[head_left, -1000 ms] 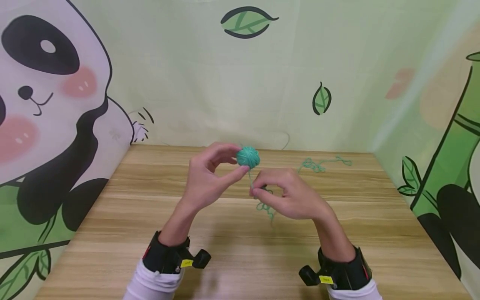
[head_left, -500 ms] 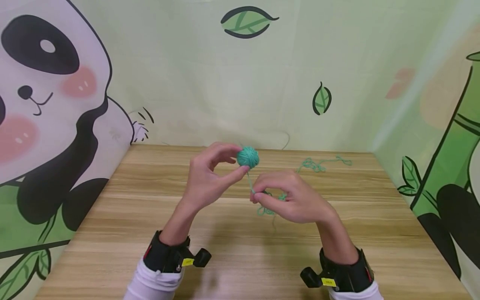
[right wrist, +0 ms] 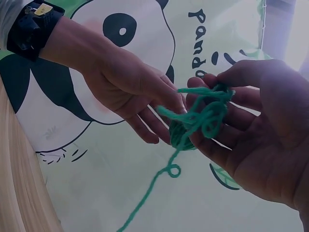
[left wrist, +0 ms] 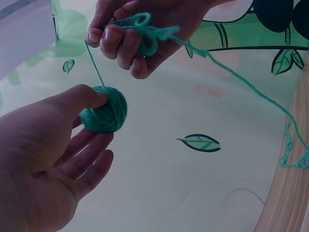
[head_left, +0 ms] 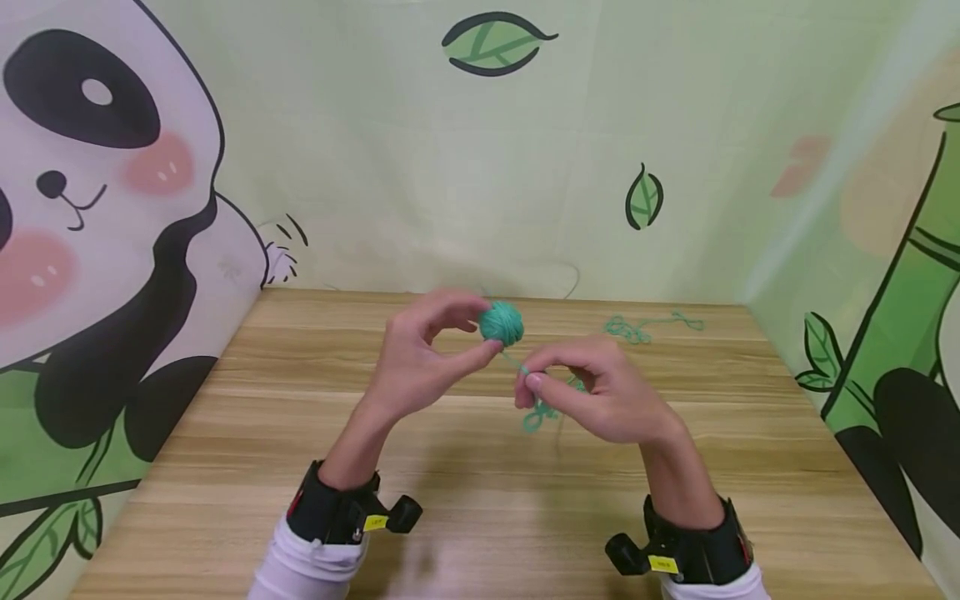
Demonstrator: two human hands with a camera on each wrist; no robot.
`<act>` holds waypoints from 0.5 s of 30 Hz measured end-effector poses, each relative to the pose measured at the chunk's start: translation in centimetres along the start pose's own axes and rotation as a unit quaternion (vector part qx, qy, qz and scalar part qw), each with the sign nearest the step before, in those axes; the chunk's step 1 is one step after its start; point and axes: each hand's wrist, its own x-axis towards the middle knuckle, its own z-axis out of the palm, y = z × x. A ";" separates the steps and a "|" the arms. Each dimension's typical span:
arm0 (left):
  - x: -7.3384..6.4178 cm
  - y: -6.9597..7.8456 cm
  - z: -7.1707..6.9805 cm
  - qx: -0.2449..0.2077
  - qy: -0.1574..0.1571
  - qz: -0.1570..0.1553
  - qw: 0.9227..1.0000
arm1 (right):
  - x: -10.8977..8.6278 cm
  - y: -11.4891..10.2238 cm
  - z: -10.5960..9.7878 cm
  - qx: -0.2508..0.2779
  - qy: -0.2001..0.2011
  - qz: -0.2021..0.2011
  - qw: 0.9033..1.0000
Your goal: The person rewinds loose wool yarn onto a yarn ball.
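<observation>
Yarn ball [head_left: 502, 323]: teal, round, wraps crossing. Left hand [head_left: 412, 367] pinches it; right hand [head_left: 611, 400] grips its thin strand [left wrist: 98, 70] plus loose loops [right wrist: 198, 118].

"What's behind the wooden table [head_left: 480, 500]?"
"A pale green backdrop [head_left: 360, 125] — a big panda [head_left: 112, 196] with pink cheeks [head_left: 141, 171] fills its left side."
"And higher up?"
"A large leaf [head_left: 487, 52] near the top, a smaller leaf [head_left: 643, 200] lower and to its right."
"What about the right-hand edge?"
"A green bamboo stalk [head_left: 892, 325] — with a leafy sprig [head_left: 823, 343] beside it. Black lettering [right wrist: 198, 45] runs sideways near the panda in the right wrist view."
</observation>
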 end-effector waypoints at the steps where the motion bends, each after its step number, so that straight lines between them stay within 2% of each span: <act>1: 0.0 0.0 0.0 0.000 -0.007 -0.001 1.000 | 0.0 0.0 0.0 0.001 0.006 0.003 1.000; 10: -0.1 0.1 -0.1 0.011 -0.062 0.005 0.998 | -0.2 0.6 -0.3 -0.001 0.063 0.007 0.998; 15: -0.2 0.3 -0.1 -0.001 -0.102 -0.013 0.995 | -0.1 0.8 -0.3 -0.034 0.107 0.002 0.994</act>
